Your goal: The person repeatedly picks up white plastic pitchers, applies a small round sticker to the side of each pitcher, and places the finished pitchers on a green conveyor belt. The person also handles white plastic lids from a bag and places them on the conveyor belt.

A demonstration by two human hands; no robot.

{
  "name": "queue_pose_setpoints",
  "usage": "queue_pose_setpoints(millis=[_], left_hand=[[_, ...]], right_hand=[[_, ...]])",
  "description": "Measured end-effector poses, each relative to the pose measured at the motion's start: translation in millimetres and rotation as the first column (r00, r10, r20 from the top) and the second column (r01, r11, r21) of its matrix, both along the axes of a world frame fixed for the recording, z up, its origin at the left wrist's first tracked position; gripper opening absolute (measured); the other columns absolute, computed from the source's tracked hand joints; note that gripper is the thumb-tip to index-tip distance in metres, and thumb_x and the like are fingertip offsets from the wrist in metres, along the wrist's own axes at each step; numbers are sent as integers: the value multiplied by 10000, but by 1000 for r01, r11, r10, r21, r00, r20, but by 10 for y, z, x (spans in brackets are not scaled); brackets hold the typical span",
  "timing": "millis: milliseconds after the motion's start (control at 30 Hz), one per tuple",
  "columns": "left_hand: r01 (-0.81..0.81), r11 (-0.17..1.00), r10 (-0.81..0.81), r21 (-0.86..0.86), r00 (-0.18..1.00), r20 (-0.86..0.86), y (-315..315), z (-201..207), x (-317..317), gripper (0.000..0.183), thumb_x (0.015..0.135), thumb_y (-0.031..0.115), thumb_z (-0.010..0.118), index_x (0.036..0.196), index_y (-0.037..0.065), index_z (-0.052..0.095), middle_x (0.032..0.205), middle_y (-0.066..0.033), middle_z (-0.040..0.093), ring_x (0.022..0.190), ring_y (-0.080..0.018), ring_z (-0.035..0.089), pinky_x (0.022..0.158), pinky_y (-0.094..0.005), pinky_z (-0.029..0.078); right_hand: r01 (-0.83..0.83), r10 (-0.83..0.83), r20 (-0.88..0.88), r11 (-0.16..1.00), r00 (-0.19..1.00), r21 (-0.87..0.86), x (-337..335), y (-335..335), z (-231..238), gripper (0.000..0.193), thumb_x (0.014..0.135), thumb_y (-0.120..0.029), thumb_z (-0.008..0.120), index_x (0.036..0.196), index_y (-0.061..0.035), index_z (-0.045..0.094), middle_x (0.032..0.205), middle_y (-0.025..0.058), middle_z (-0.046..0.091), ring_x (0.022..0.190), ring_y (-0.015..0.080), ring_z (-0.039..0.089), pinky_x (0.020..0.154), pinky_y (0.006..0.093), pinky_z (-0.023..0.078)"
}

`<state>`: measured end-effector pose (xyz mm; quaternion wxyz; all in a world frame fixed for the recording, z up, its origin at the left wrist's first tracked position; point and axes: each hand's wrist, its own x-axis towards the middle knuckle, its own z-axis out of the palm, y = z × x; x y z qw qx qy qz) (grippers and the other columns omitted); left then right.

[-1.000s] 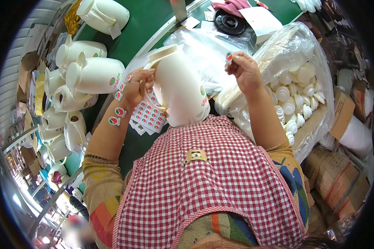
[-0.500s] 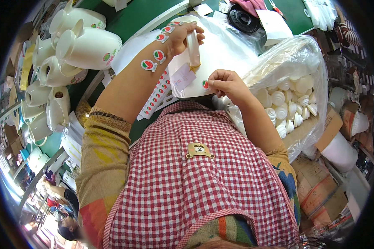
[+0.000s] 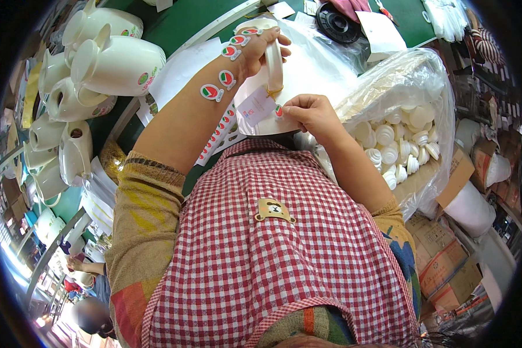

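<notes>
A white jug lies in front of me, its handle facing up. My left hand is wrapped round that handle near its far end. From the handle's near end hangs a pale paper tag on a yellowish tie. My right hand pinches the edge of a small red, green and white sticker at the jug's near side; whether the sticker is fully stuck down I cannot tell. Several similar stickers cling to my left forearm and the back of that hand.
A sheet of stickers lies under my left forearm. Several white jugs stand at the left. On the right, a clear plastic bag in a box holds several white stoppers. A black round lid sits at the back of the green table.
My right hand has shifted slightly left and farther away, and the sticker at its fingertips now sits closer to the paper tag. My left hand keeps its grip on the handle.
</notes>
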<state>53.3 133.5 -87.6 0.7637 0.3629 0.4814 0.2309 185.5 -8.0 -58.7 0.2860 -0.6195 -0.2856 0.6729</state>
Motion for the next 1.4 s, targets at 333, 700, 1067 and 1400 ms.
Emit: queue_pose_setpoints(millis=[333, 700, 1067, 1400], left_hand=[[-18, 999, 22, -51, 997, 80, 3, -25, -10, 371, 949, 386, 533, 1015, 29, 609, 964, -88, 619, 841, -183, 612, 803, -354, 515], [-51, 999, 50, 11, 998, 43, -2, -70, 1, 377, 941, 376, 533, 1042, 19, 599, 914, -99, 672, 799, -205, 668, 753, -345, 557], [226, 966, -230, 123, 973, 13, -303, 624, -863, 302, 855, 220, 651, 1079, 44, 553, 923, -81, 662, 840, -186, 669, 755, -337, 565], [288, 606, 108, 742, 893, -436, 1450, 702, -613, 391, 808, 221, 706, 1062, -54, 596, 912, -134, 671, 807, -177, 637, 712, -305, 515]], right_hand=[[-97, 48, 261, 979, 964, 178, -65, -92, -244, 168, 784, -176, 693, 834, -19, 720, 705, 76, 682, 595, 148, 623, 600, 279, 508], [-498, 155, 861, 858, 485, 126, -66, 29, 25, 378, 733, -464, 688, 762, -89, 656, 707, 103, 667, 671, 290, 657, 620, 395, 509], [-390, 206, 646, 908, 735, 154, 368, -152, 126, 354, 758, -377, 741, 841, -45, 652, 716, 87, 643, 645, 199, 614, 619, 320, 483], [-96, -1, 323, 953, 946, 286, 449, -324, 46, 141, 854, -121, 677, 854, 8, 622, 700, -9, 590, 647, 56, 510, 589, 224, 427]])
